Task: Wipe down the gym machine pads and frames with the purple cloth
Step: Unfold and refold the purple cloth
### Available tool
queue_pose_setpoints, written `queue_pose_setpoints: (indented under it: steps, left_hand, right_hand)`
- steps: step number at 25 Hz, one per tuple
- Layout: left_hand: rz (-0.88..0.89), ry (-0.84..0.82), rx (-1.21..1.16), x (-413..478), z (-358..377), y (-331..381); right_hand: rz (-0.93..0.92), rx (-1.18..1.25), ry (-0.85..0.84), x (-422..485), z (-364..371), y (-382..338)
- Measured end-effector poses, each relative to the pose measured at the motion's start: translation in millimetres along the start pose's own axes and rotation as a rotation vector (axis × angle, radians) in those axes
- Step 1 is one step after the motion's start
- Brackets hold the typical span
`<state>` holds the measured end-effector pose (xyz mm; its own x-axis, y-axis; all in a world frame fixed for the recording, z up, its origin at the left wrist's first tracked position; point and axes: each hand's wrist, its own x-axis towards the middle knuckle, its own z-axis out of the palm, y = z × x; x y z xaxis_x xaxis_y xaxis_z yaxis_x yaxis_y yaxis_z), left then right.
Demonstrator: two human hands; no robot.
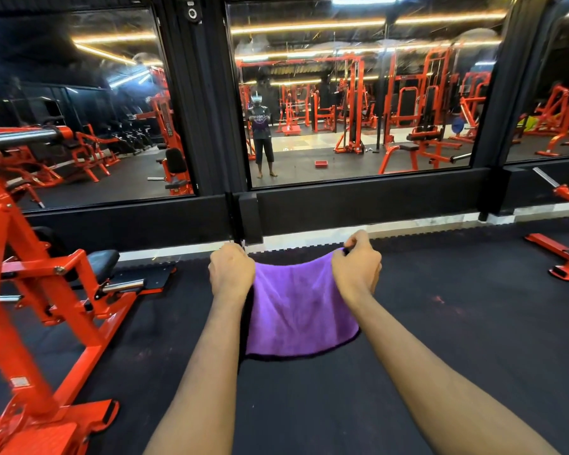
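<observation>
The purple cloth [301, 310] hangs spread out in front of me over the black rubber floor. My left hand [231, 272] grips its upper left corner and my right hand [357, 266] pinches its upper right corner, so the top edge sags between them. A red gym machine frame [30, 284] with a black seat pad [102, 262] stands at my left, an arm's length from the cloth. Neither hand touches the machine.
A mirrored wall [358, 103] with a black base runs across ahead, showing a person and many red machines. Another red machine base [562, 254] sits on the floor at the right. Black rubber flooring [457, 316] lies below my arms.
</observation>
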<state>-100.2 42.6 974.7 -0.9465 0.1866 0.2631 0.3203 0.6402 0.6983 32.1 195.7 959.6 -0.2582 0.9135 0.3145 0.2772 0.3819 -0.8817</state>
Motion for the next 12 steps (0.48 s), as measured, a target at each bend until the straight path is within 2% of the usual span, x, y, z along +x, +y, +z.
queue_pose_setpoints:
  steps: [3,7,12]
  left_hand:
    - [0.071,-0.150,0.000,-6.8,8.2,14.8]
    - [0.153,-0.300,-0.089,-12.0,14.3,25.8]
    - [0.213,-0.345,-0.207,-15.2,16.1,29.1]
  right_hand:
    - [-0.054,0.105,-0.209,-11.2,11.8,1.4]
    - [-0.193,0.147,-0.401,-18.4,19.6,-1.1]
    - [-0.279,0.207,-0.467,-15.8,21.5,-5.0]
